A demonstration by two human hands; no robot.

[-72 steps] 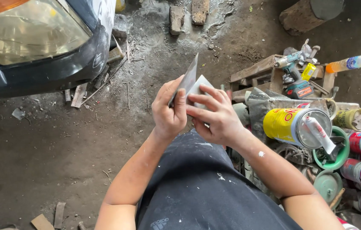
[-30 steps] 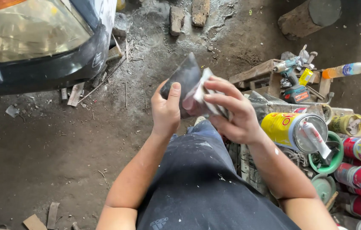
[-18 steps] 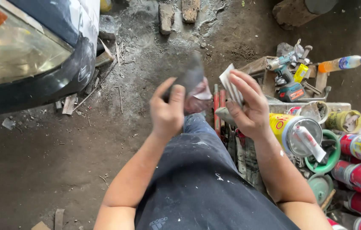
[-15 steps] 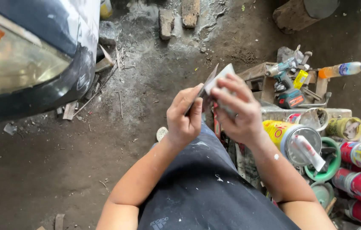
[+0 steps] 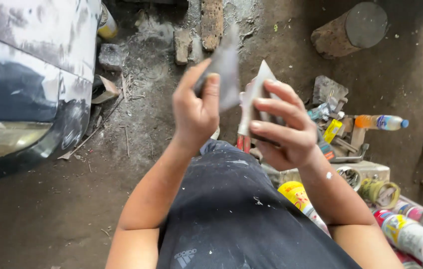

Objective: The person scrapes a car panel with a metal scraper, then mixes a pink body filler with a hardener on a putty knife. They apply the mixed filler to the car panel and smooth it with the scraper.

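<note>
Two grey blurred sheets (image 5: 226, 69), (image 5: 251, 94), one per hand.

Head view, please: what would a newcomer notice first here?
First, the two raised hands at centre: the left hand pinches a blurred grey sheet, and the right hand holds a whitish folded sheet. At far left stands a car's bumper, patched white and grey. At lower right lie spray cans, with an orange-filled plastic bottle above them.
</note>
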